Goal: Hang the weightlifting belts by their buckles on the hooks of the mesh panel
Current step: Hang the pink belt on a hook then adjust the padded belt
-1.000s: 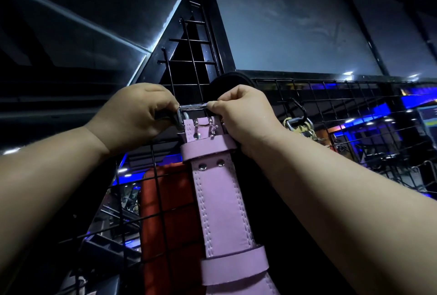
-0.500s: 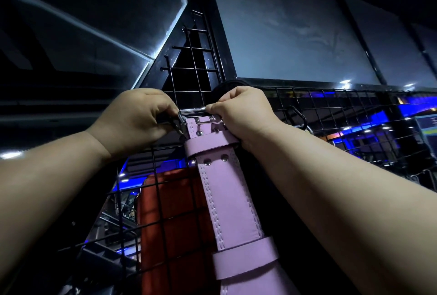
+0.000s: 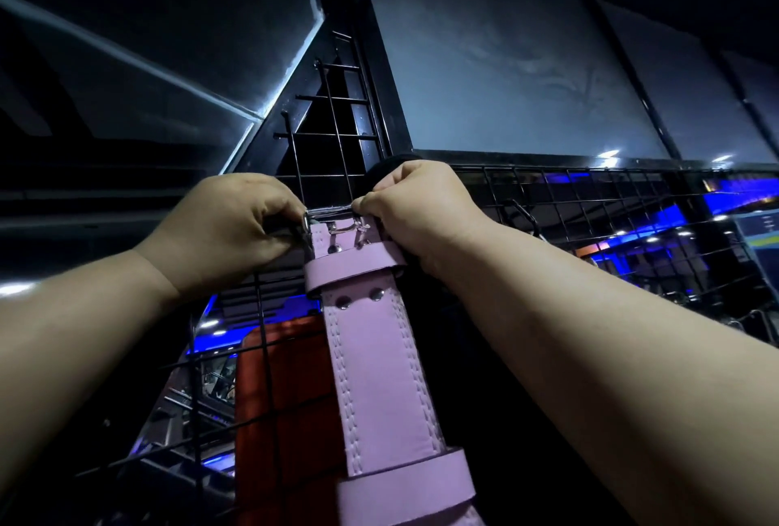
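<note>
Belt (image 3: pixel 379 365) raised; hands pinch buckle (image 3: pixel 333 218).

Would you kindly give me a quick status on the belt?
Left hand and right hand both grip the buckle. Pink belt held up at mesh panel. Hook not visible.

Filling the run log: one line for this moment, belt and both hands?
step: hanging belt | left hand: grips buckle | right hand: pinches buckle | pink belt: hangs down against mesh panel | hook: hidden | red belt: behind
</note>
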